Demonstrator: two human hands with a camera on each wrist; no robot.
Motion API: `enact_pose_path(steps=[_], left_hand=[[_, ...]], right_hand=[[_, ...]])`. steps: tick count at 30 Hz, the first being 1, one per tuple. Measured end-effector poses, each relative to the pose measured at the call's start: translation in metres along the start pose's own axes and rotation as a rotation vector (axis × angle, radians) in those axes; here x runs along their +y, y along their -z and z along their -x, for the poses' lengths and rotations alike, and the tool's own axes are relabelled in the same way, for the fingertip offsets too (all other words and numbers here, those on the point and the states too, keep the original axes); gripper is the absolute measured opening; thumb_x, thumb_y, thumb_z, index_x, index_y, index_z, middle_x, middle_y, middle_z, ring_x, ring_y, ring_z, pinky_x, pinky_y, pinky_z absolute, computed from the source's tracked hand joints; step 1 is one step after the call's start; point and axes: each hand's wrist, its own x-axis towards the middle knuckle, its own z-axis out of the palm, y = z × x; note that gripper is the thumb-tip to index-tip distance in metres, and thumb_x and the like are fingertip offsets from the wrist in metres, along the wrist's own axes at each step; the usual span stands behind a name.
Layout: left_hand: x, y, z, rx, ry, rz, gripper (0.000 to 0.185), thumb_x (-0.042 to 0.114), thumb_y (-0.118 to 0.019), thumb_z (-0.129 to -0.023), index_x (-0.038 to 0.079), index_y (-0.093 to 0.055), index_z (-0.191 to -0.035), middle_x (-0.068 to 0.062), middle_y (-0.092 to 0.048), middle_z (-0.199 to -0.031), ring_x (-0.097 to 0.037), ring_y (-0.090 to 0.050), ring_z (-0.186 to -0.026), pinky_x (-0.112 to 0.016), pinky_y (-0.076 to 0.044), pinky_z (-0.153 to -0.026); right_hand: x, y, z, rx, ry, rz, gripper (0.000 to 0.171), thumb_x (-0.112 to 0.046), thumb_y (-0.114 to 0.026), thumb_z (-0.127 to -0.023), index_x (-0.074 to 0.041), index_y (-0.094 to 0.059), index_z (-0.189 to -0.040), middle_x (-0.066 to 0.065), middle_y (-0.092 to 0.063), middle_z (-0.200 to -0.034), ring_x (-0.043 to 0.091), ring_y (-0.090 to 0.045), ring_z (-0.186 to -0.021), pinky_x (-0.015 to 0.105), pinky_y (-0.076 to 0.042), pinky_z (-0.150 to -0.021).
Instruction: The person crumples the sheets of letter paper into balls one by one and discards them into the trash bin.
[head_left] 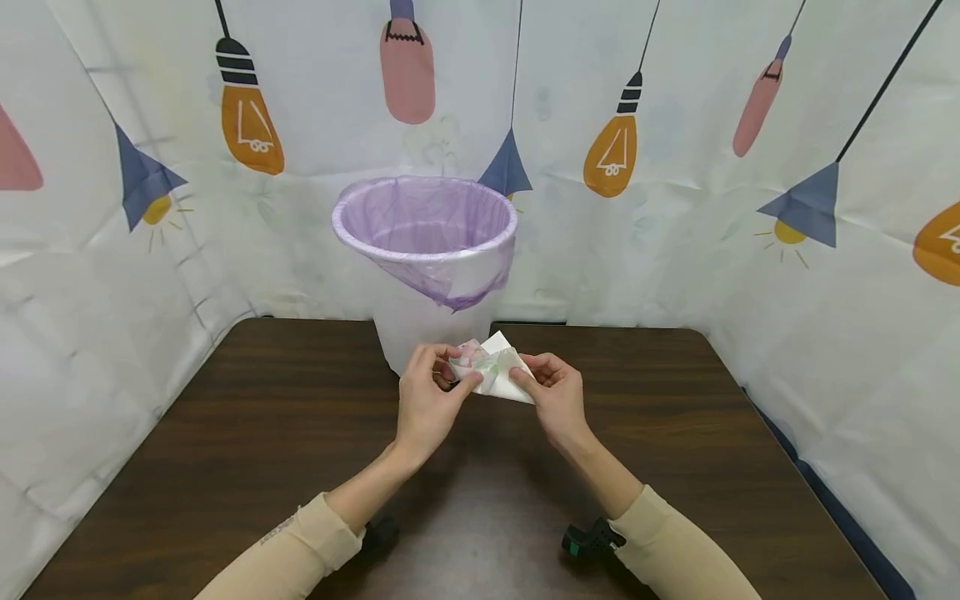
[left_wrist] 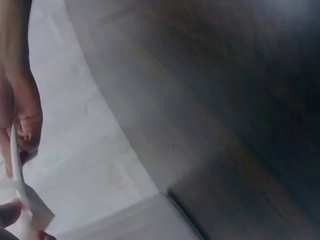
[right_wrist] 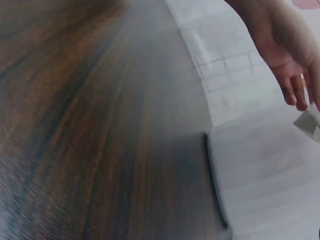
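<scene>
Both hands hold a small folded white paper point(head_left: 501, 372) with pink and green print, in front of the bin. The left hand point(head_left: 429, 398) pinches its left end between thumb and fingers. At the opposite end, the right hand point(head_left: 557, 395) grips it with the thumb on the near face. One corner of the paper sticks up at the top. In the left wrist view the paper point(left_wrist: 37, 212) shows nearly edge-on at the lower left. The right wrist view catches only a piece of the paper point(right_wrist: 307, 122) at its right edge.
A white bin point(head_left: 427, 329) with a purple liner point(head_left: 453, 283) folded over its rim stands at the far side of the dark wooden table point(head_left: 300, 433). A white curtain point(head_left: 660, 250) printed with lamps hangs behind and at both sides. Black wrist straps point(head_left: 592, 540) sit at the cuffs.
</scene>
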Motion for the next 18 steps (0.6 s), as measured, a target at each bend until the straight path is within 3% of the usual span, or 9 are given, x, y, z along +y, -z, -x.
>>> enact_pose_path(steps=[4, 7, 13, 18], left_hand=[[0.007, 0.002, 0.002, -0.064, 0.01, 0.058, 0.038, 0.004, -0.083, -0.086, 0.002, -0.068, -0.122, -0.011, -0.056, -0.12, -0.023, -0.064, -0.096, -0.032, -0.058, -0.081], [0.012, 0.004, 0.003, -0.114, 0.065, 0.142, 0.045, 0.002, -0.081, -0.088, 0.0, -0.067, -0.131, -0.014, -0.048, -0.13, -0.026, -0.062, -0.107, -0.032, -0.058, -0.087], [0.011, 0.006, 0.004, -0.168, 0.198, 0.331, 0.056, 0.004, -0.085, -0.085, 0.006, -0.065, -0.137, -0.013, -0.051, -0.131, -0.028, -0.058, -0.117, -0.029, -0.054, -0.093], [0.009, 0.008, 0.004, -0.196, 0.235, 0.412, 0.054, 0.001, -0.083, -0.086, 0.003, -0.065, -0.137, -0.013, -0.056, -0.125, -0.03, -0.06, -0.118, -0.031, -0.054, -0.094]], right_hand=[[-0.003, 0.002, -0.002, 0.015, 0.022, 0.009, 0.021, 0.011, -0.075, -0.088, 0.019, -0.064, -0.104, 0.005, -0.076, -0.097, 0.013, -0.07, -0.08, 0.022, -0.056, -0.066], [-0.005, 0.003, -0.004, 0.004, 0.032, 0.018, 0.02, 0.011, -0.074, -0.089, 0.019, -0.063, -0.103, 0.004, -0.076, -0.099, 0.013, -0.07, -0.081, 0.022, -0.056, -0.066], [-0.008, 0.006, -0.006, -0.09, -0.001, 0.025, 0.017, 0.012, -0.069, -0.092, 0.02, -0.06, -0.104, 0.0, -0.075, -0.09, 0.011, -0.064, -0.075, 0.02, -0.052, -0.062], [-0.008, 0.011, -0.007, -0.173, 0.003, 0.031, 0.018, 0.008, -0.07, -0.093, 0.02, -0.061, -0.102, -0.001, -0.072, -0.083, 0.009, -0.059, -0.07, 0.019, -0.048, -0.059]])
